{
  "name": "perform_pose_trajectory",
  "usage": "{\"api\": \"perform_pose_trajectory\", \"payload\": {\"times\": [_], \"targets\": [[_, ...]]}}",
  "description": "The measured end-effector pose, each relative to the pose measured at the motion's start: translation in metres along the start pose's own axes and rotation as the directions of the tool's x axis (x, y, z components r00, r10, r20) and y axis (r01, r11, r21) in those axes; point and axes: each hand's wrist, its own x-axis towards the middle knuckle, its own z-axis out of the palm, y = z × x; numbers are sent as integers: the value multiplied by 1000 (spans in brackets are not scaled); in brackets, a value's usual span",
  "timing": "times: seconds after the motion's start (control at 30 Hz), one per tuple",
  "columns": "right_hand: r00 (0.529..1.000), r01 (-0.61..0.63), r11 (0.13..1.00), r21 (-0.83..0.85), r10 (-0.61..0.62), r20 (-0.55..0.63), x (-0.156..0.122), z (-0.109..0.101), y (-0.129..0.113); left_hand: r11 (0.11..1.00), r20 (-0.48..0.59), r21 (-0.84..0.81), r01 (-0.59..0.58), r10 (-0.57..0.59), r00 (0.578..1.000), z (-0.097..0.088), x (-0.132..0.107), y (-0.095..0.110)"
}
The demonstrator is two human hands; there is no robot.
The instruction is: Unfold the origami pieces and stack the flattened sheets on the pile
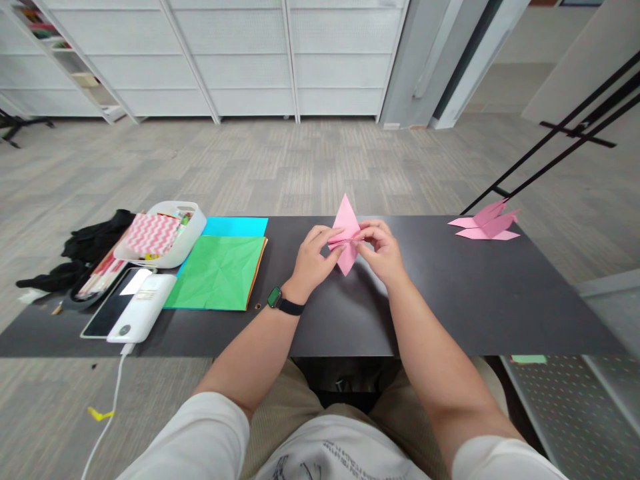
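A partly folded piece of pink origami paper (346, 217) is held up over the middle of the dark table, one point upward and another downward. My left hand (315, 257) pinches its left side, thumb below and fingers above. On the opposite side, my right hand (381, 252) grips the paper with thumb and fingertips near the centre crease. The fingers cover part of the folds there. Finished-looking pink folded paper figures (487, 223) rest at the table's far right, apart from both hands.
Green paper sheets (217, 273) lie left of my hands over blue paper (237, 227). Further left are a white power bank (143, 310) with a cable, a phone (107, 313), a white basket (187, 243) of supplies and black cloth (97, 233). The dark table (450, 300) has a near edge at my lap.
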Motion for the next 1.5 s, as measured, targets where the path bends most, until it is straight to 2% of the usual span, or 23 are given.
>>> {"api": "perform_pose_trajectory", "payload": {"times": [0.2, 0.3, 0.43, 0.57, 0.67, 0.83, 0.93, 1.03, 1.1, 1.23, 1.33, 1.4, 1.5], "targets": [[993, 109, 989, -98, -113, -35, 0, -3, -5, 997, -76, 71, 29, -23, 997, 3, -1, -5], [993, 118, 988, -100, -120, -14, 0, -3, -8, 999, -59, 28, 40, -39, 998, 2, 0, -3], [999, 28, 999, -20, -27, 21, -1, 0, -6, 991, 8, -100, 86, -86, 996, -1, 2, 4], [992, -93, 995, 21, 91, 92, -2, 3, 2, 958, -25, -198, 207, -216, 976, -3, 4, 6], [983, -160, 987, 21, 157, 92, -2, 4, 5, 909, 11, -290, 299, -309, 951, -1, 4, 4], [977, -202, 979, 36, 199, 75, -2, 5, 3, 801, 101, -440, 406, -406, 908, 4, 3, -4], [966, -218, 976, 21, 213, 148, -3, 7, -1, 773, 76, -459, 437, -456, 887, 6, 3, -11], [960, -185, 979, -86, 198, 195, -4, 10, -2, 785, 25, -453, 422, -462, 886, 7, 2, -16], [971, -158, 975, -158, 183, 157, -4, 11, -1, 788, -8, -469, 399, -456, 890, 9, 3, -18], [986, -166, 957, -237, 162, -34, -3, 10, 5, 780, -90, -504, 371, -475, 875, 13, 1, -17], [988, -139, 945, -297, 114, -102, -3, 8, 6, 810, -25, -443, 384, -439, 898, 19, -3, -15], [995, -86, 944, -319, 67, -70, -4, 9, 5, 828, 50, -399, 394, -409, 911, 22, -6, -14], [999, 9, 957, -290, 2, 37, -7, 14, 3, 791, 131, -427, 437, -425, 896, 26, -8, -12]]}}
